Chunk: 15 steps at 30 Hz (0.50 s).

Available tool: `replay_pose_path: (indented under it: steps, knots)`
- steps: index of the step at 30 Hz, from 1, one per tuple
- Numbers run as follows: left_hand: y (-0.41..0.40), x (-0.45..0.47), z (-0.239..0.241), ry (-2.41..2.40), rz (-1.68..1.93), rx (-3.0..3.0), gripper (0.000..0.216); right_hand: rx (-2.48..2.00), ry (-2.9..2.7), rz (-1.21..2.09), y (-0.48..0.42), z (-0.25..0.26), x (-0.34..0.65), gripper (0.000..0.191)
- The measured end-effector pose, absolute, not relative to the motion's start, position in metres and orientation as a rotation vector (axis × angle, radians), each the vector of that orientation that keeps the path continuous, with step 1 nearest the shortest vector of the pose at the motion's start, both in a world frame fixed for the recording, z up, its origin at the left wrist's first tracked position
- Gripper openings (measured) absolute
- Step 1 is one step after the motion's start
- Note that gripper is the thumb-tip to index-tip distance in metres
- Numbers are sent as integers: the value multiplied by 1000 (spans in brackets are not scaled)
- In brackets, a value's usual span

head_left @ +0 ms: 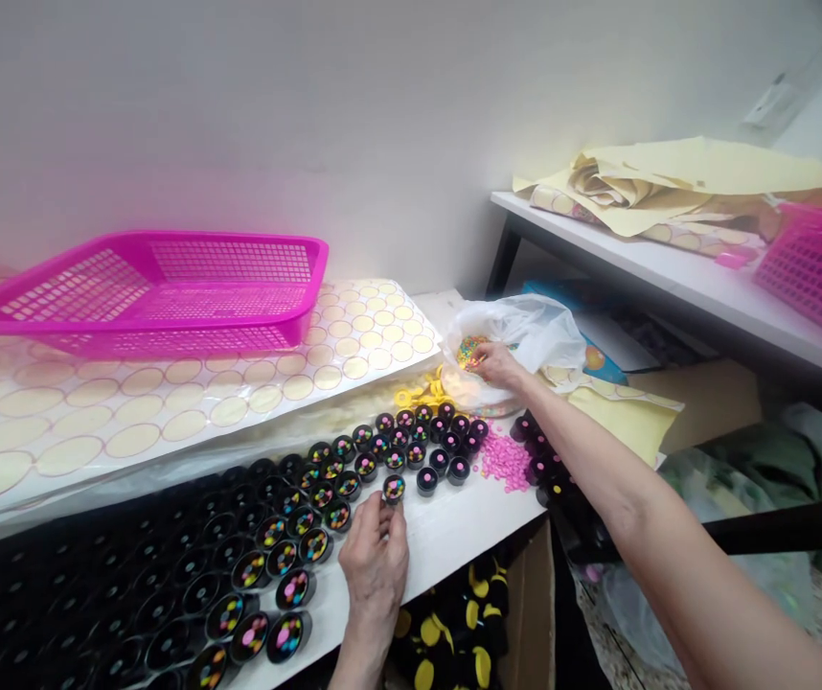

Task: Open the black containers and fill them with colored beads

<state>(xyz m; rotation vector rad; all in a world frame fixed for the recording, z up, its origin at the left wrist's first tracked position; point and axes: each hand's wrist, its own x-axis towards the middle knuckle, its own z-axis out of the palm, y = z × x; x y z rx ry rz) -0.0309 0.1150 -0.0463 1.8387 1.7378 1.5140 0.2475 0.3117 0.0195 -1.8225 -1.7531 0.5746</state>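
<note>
My left hand (374, 556) is closed at the table's near edge, its fingertips around a small round black cup (394, 490) with coloured beads inside. Farther off, my right hand (498, 366) reaches into an open white plastic bag (544, 331). Its fingers are pinched among small multicoloured beads (471, 351), and the fingertips are partly hidden. Rows of black cups (314, 545) fill the table left of my left hand; many of the nearer ones hold coloured beads. A scattered pile of pink beads (508, 460) lies below my right forearm, beside cups with pink pieces in them.
A pink mesh basket (167, 326) rests on sheets of round cream stickers (353, 350) at the back left. Yellow plastic pieces (425, 395) lie near the bag. Below the table edge, a cardboard box (532, 604) holds black and yellow pieces. At right stands a white shelf (641, 254).
</note>
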Motion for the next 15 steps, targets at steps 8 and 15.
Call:
replay_pose_path:
  steps: [8,15]
  knots:
    - [114,-27,-39,1754,1474,1766,20,-1609,-1395,733,296,27,251,34]
    - [113,-27,-37,1751,1430,1783,18,-1670,-1236,640,287,36,246,25]
